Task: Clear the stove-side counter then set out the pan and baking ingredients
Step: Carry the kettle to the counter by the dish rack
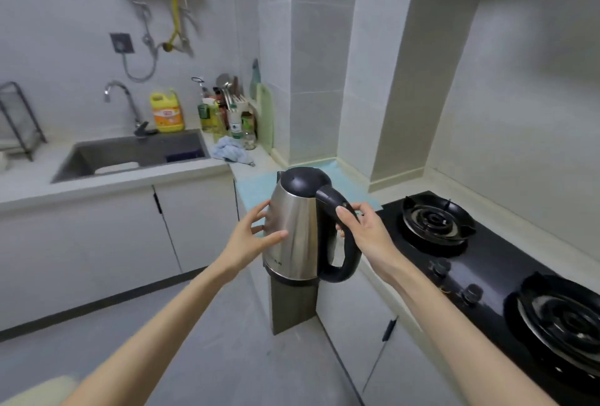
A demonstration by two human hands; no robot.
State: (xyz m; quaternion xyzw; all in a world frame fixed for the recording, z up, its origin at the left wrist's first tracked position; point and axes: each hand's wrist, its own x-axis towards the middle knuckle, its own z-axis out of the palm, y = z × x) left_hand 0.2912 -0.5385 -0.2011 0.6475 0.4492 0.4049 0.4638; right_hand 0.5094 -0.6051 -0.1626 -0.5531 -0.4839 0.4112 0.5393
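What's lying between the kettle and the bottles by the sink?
A crumpled blue cloth and a strip of light-blue mat beyond the kettle, in the head view.

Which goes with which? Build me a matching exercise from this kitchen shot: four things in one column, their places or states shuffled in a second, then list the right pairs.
Column one
1. kettle
2. yellow jug
3. blue cloth
4. left hand

Column two
A. crumpled on the counter, right of the sink
B. resting against a steel side, fingers fairly straight
C. standing behind the sink, beside the tap
D. held by its black handle in the right hand

Pairs: 1-D, 2-C, 3-A, 4-B
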